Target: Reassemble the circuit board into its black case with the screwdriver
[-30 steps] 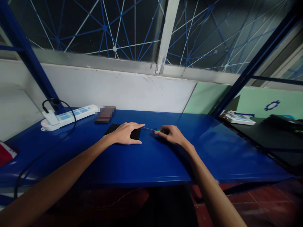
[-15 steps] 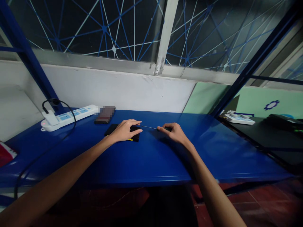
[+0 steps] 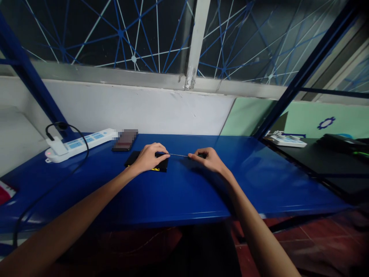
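My right hand point(image 3: 210, 158) is closed around the dark handle of a screwdriver point(image 3: 179, 155), whose thin metal shaft points left. At the shaft's far end, the thumb and forefinger of my left hand point(image 3: 152, 156) are pinched together on the tip. Whether something small sits between those fingertips is too fine to make out. Beneath my left hand lies a flat black case point(image 3: 163, 165) with yellow markings along its front edge; the hand covers much of it.
A blue table point(image 3: 178, 192) spans the view. Back left are a white power strip point(image 3: 86, 144) with a plugged-in black cable point(image 3: 67, 169) and a dark phone point(image 3: 125, 140). A red and white object point(image 3: 6, 191) sits at the left edge. White items point(image 3: 288, 141) lie on a black surface at right.
My left thumb and forefinger, apart before, have closed at the screwdriver's tip. My right hand still holds the handle. The whole view has shifted slightly.
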{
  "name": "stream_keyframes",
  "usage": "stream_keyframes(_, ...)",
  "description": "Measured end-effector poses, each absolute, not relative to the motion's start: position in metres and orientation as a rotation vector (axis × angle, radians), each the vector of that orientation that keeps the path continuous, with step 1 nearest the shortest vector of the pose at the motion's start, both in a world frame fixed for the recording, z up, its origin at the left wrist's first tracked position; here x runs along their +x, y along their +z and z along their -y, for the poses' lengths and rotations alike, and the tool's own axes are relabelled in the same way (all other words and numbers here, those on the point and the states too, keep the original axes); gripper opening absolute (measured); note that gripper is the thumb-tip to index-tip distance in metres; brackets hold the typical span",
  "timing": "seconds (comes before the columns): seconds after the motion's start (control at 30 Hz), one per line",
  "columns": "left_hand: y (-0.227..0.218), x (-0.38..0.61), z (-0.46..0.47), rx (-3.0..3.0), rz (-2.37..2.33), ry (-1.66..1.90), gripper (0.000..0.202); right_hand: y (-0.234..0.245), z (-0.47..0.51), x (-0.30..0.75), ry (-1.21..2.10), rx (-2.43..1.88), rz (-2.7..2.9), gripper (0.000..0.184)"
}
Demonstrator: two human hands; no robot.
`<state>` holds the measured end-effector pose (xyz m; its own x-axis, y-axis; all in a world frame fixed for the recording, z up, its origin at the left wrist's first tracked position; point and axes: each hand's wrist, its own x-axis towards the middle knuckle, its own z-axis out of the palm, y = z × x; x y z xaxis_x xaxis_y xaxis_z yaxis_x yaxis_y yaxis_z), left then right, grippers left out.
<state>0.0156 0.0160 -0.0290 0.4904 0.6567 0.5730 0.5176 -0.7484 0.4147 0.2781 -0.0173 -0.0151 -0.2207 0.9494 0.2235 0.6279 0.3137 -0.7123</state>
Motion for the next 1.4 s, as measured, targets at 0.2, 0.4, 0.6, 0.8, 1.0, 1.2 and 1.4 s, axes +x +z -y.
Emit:
stream_keyframes(0.2,-0.032,0.018,-0.018,2.577,-1.046,1.082,0.016,-0.014,0.017,0.281,0.583,-1.386,1.859,0.048)
stream_keyframes(0.4,-0.021,0.032,-0.028,2.625,-1.094,0.918,0.018,-0.010,0.017,0.288,0.474,-1.409,1.719,0.050)
stream_keyframes(0.6,-0.014,0.049,-0.042,2.562,-1.219,0.773,0.028,-0.012,0.015,0.291,0.440,-1.446,1.712,0.054)
stream_keyframes(0.8,-0.015,0.006,-0.034,2.614,-0.912,0.587,0.049,-0.016,0.013,0.292,0.479,-1.479,1.772,0.056)
stream_keyframes(1.0,-0.023,-0.020,-0.025,2.644,-0.966,0.484,0.073,-0.013,0.020,0.284,0.740,-1.371,1.876,0.047)
stream_keyframes(1.2,-0.027,-0.017,-0.031,2.630,-0.944,0.575,0.064,-0.009,0.024,0.281,1.081,-1.251,1.977,0.038)
stream_keyframes(1.4,-0.023,-0.017,-0.028,2.634,-0.959,0.550,0.064,-0.011,0.024,0.280,1.176,-1.239,2.003,0.029)
